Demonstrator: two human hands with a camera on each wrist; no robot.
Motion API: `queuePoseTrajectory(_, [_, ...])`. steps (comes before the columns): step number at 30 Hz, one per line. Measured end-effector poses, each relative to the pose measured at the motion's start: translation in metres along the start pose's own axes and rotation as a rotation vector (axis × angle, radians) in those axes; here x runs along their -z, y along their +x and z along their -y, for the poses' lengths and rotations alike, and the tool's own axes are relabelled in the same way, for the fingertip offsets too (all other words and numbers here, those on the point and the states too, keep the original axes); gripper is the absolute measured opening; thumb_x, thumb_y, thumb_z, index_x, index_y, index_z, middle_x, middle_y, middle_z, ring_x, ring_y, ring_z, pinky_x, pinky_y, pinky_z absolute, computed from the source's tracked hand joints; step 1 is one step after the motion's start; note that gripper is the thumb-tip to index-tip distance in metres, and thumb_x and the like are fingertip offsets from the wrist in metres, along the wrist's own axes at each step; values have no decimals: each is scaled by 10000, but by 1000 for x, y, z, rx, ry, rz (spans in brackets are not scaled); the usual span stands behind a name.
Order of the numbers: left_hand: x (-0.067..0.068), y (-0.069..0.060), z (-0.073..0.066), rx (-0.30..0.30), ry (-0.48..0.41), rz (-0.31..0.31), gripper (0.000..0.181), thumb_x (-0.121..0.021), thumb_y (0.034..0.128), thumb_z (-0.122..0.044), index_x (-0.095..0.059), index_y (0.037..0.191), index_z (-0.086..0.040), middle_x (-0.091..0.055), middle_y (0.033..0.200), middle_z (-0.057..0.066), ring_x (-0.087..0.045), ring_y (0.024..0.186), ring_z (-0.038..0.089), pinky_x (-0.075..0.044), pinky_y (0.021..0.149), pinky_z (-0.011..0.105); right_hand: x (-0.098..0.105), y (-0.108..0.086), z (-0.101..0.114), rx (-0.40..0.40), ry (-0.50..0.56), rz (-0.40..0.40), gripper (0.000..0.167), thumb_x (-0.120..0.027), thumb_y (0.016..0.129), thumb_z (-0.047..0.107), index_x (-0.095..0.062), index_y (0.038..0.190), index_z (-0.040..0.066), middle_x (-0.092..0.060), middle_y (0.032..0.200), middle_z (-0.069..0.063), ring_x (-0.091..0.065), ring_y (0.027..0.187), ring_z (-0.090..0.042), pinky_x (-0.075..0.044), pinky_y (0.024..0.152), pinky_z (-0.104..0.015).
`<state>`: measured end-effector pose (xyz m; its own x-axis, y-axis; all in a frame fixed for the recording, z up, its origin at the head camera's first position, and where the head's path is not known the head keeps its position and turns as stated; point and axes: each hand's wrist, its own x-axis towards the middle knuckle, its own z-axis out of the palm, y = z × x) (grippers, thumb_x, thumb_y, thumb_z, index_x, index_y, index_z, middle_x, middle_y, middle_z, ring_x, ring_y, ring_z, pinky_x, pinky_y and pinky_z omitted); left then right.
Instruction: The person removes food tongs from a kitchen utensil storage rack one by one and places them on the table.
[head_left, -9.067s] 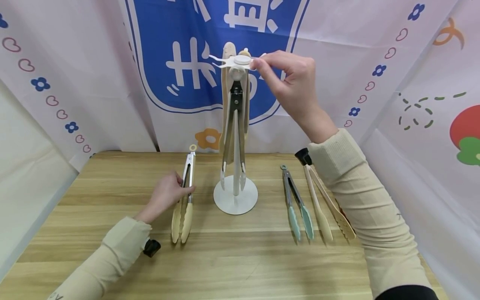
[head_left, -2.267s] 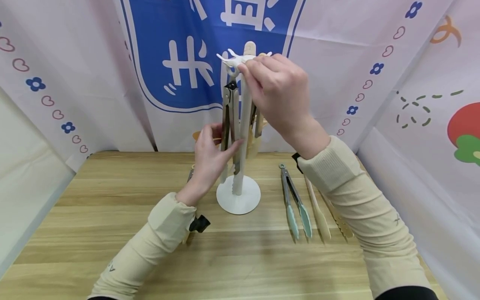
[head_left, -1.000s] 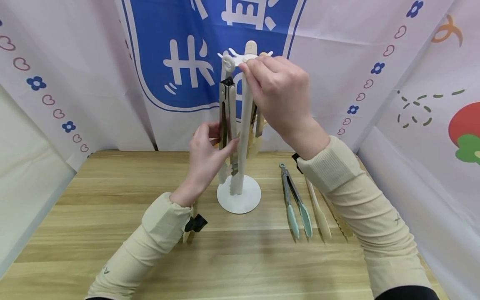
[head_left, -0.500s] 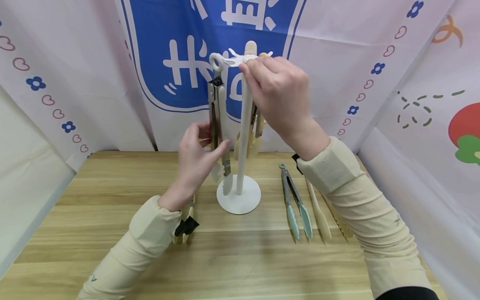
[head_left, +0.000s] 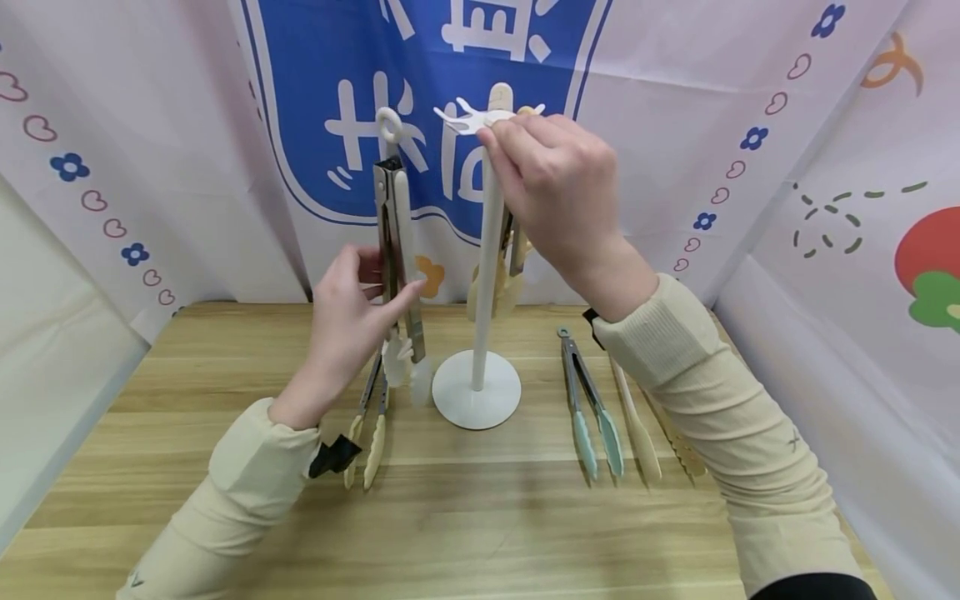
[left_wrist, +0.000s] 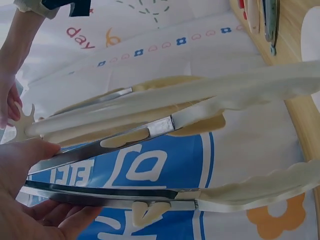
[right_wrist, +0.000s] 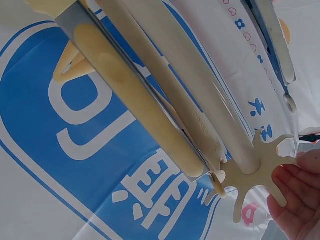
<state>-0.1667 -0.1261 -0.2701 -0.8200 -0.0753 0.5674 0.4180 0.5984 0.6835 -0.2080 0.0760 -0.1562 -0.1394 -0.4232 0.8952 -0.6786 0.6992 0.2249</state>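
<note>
My left hand (head_left: 348,312) holds a pair of metal tongs (head_left: 386,192) with whitish tips, upright, left of the white stand (head_left: 486,283). The tongs' ring is apart from the stand's hooks (head_left: 459,123), and the thumb and fingers lie on opposite arms. At the stand's top my right hand (head_left: 558,179) pinches the hook piece (right_wrist: 245,175). Yellow-handled tongs (right_wrist: 135,95) and a beige utensil (right_wrist: 195,122) hang from its far side, partly hidden by the pole and right hand in the head view.
Yellow-tipped tongs (head_left: 377,446) lie on the wooden table (head_left: 480,517) below the left hand. To the right lie mint-tipped tongs (head_left: 588,408) and long beige tongs (head_left: 637,425), partly under the right sleeve. A printed cloth (head_left: 300,150) stands behind.
Before, the whitish tongs hung on the stand; the left hand has since taken hold of them and moved them off to the left. The right hand stays at the stand's top.
</note>
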Motion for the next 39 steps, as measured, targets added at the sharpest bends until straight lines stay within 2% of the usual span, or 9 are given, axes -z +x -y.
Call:
queuePoseTrajectory(5, [12,0,3,41,35,33,455,-713,788,-237,-488,1065,45,-564,941,125,-593,843,219,-534,767,325,0,0,0,-3,3,-3,372,-444,964,214,-680,768,4,-689,789,-103,-600,610,-242,-504,545,-293])
queuePoseTrajectory(16, [34,0,14,71,159,65,461,-696,798,-289,-499,1046,46,-598,920,155,-589,829,268,-522,708,382,-1,0,1,-1,3,1,373,-438,966,212,-682,780,1,-688,788,-105,-589,596,-239,-500,539,-287])
queuePoseTrajectory(20, [40,1,17,102,198,85,490,-689,800,-326,-499,1057,47,-602,933,174,-590,829,293,-494,722,407,-1,0,1,1,-3,2,379,-433,968,213,-682,781,-2,-688,788,-108,-590,597,-241,-500,542,-286])
queuePoseTrajectory(31, [54,2,35,233,279,186,547,-661,812,-373,-484,1073,73,-584,967,220,-599,860,343,-509,708,437,0,1,1,-1,-12,1,379,-432,968,214,-677,780,-6,-687,791,-116,-593,604,-246,-506,552,-292])
queuePoseTrajectory(39, [59,2,52,275,334,257,547,-662,807,-381,-491,1038,85,-591,962,249,-587,852,361,-490,677,434,0,0,1,-1,-15,0,376,-432,968,209,-677,776,-2,-686,785,-114,-597,610,-249,-512,560,-300])
